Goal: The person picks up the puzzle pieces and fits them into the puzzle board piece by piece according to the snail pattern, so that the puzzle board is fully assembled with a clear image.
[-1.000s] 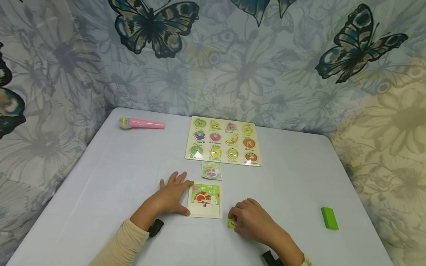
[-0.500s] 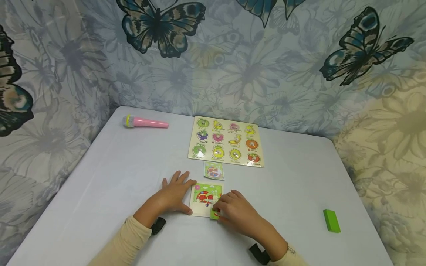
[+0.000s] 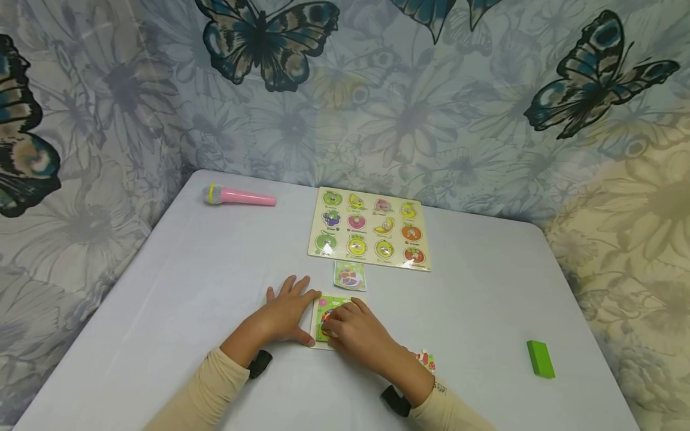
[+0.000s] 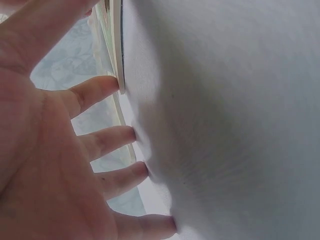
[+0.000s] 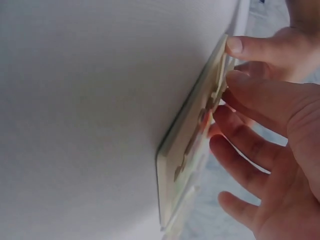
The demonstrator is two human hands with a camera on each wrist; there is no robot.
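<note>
A small wooden jigsaw tray (image 3: pixel 314 320) with a light frame and a green and red picture lies on the white table. My left hand (image 3: pixel 283 314) has its fingers spread, with thumb and forefinger touching the tray's left corners. In the left wrist view, the other fingertips rest on the cloth. Over the tray, my right hand (image 3: pixel 358 332) pinches a green puzzle piece (image 3: pixel 323 335) at the lower left of the picture. That hand hides most of the tray. Beside the right forearm lies another puzzle piece (image 3: pixel 426 360), partly covered.
Just behind the tray lies a small picture card (image 3: pixel 350 277), and behind that a fruit puzzle board (image 3: pixel 369 228). A pink toy microphone (image 3: pixel 245 197) is at the back left. A green block (image 3: pixel 541 359) lies on the right. The patterned wall borders the table's back.
My right hand has carried the green puzzle piece leftward from the table onto the tray's lower left. A second piece now shows by the forearm. My left hand stays at the tray's edge.
</note>
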